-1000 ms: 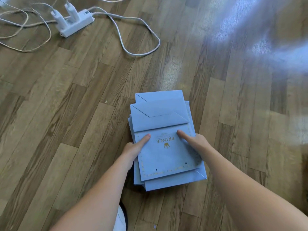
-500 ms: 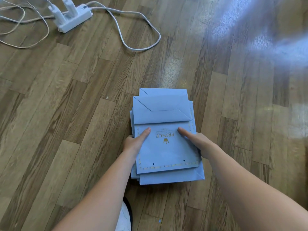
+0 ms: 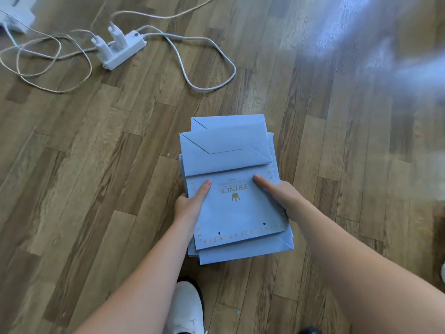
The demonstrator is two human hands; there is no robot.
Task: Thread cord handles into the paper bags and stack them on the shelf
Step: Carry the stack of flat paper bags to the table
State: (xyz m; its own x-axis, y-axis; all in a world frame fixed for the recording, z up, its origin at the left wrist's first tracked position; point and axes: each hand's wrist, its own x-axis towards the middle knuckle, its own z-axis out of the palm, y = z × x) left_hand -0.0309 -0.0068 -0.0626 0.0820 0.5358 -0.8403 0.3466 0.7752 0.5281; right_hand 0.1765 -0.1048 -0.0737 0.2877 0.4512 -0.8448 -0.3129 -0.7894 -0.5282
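Both hands, left hand (image 3: 190, 203) and right hand (image 3: 280, 195), clasp the stack of paper bags (image 3: 231, 189) by its sides; the unevenly aligned, slick bags could slide apart when lifted.

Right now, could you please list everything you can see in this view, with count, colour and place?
paper bags: flat stack, count unclear, light blue with gold print, on the floor at centre
power strip: one, white, two plugs in it, far left on the floor
white cable: one, loops from the strip toward centre
thin cord: beige, tangled loops, far left
white object: top left corner, partly cut off
wooden floor: brown planks
shoe: one, white, bottom centre
left hand: grips the stack's left edge
right hand: grips the stack's right edge
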